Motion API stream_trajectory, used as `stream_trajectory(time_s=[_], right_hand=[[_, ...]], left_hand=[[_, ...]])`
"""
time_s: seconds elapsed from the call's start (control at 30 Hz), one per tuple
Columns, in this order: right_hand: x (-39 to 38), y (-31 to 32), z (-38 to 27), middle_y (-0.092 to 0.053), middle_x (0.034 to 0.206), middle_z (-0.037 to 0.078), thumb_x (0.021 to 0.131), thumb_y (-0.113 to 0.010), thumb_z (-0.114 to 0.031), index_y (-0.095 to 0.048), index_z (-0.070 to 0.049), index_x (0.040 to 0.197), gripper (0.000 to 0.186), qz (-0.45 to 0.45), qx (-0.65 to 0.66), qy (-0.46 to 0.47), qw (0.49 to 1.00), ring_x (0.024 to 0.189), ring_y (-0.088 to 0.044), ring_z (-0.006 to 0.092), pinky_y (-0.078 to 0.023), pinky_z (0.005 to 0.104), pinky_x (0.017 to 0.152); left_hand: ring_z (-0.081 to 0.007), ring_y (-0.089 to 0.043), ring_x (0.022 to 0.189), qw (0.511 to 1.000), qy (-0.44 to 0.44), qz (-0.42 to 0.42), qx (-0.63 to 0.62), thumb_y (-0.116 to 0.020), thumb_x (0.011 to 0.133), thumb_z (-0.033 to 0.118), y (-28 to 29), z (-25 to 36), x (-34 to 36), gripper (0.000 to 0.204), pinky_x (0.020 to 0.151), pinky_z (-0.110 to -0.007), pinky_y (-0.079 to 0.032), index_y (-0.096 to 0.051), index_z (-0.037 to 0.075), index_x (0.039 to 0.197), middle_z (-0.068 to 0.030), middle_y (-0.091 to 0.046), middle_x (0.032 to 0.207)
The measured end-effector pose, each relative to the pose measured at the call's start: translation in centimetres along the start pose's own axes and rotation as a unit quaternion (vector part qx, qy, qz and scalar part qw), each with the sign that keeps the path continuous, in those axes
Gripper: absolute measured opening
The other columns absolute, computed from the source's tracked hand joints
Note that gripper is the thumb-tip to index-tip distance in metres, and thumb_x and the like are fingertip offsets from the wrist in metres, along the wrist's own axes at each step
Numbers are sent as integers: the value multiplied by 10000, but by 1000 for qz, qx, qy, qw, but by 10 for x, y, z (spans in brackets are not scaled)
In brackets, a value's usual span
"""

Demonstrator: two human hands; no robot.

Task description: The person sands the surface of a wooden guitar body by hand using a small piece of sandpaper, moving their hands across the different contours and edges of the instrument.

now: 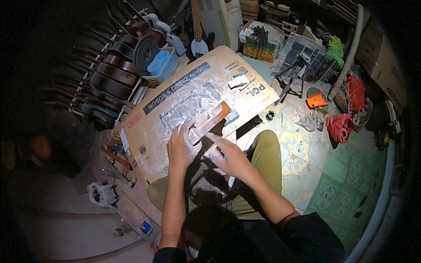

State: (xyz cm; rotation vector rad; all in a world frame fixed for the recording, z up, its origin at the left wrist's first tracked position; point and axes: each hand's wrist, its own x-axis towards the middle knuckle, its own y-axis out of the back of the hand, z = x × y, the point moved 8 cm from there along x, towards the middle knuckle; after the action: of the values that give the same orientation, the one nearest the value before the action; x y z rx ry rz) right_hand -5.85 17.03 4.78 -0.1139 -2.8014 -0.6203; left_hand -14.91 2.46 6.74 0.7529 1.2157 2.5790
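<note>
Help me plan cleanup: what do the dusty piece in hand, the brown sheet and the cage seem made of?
Dusty piece: possibly wood, matte; straight-edged, powder hiding grain. Brown sheet: likely cardboard, matte, printed like packaging. Cage: probably metal, finish unclear; thin wire grid.

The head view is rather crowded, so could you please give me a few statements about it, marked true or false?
1. The left hand holds a dusty wooden piece. True.
2. The wire cage is to the right of the cardboard sheet. True.
3. The cardboard sheet is free of dust. False: pale dust covers part of it.
4. The guitars are at the picture's right. False: they line the left.
5. The trousers are olive green. True.
</note>
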Motion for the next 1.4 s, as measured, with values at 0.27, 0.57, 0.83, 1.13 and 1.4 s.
stream_trajectory(time_s=[0.27,0.57,0.83,1.13,1.4], right_hand=[[0,-14,48,-609,976,195,910,-681,-210,-297,-253,1594,786,-73,-191,-51,978,854,-655,411,-548,507,744],[-3,-35,51,-627,1292,271,885,-714,-222,-378,-107,1558,761,-107,-22,-8,994,1140,-627,452,-511,458,987],[-31,77,185,-666,1092,131,920,-720,-214,-560,53,1314,502,264,142,-303,904,965,-619,174,-507,311,855],[-111,49,159,-684,945,30,934,-633,-74,-645,-42,1137,206,167,364,-407,821,780,-657,134,-542,269,681],[-131,32,132,-647,939,-2,885,-678,-38,-649,-47,1157,273,93,285,-424,855,773,-586,87,-482,248,660]], left_hand=[[-391,-683,1039,1000,-2,-12,-4,-823,649,103,-2,1,-1,619,892,-439,-547,-637,82,1239,-177,-699,1116],[-398,-669,1013,1000,-4,-6,7,-792,665,79,-1,3,-7,563,881,-454,-542,-644,108,1208,-151,-691,1080],[-389,-647,1025,999,-24,2,36,-808,658,92,-12,7,-21,540,878,-454,-532,-664,115,1177,-132,-678,1092],[-358,-619,1065,998,-40,-43,31,-616,765,-4,-40,32,-81,488,839,-434,-553,-692,138,1225,-168,-625,1157],[-370,-613,1068,997,-53,-60,13,-662,778,85,-72,45,-139,458,820,-437,-565,-687,182,1225,-181,-610,1189]])
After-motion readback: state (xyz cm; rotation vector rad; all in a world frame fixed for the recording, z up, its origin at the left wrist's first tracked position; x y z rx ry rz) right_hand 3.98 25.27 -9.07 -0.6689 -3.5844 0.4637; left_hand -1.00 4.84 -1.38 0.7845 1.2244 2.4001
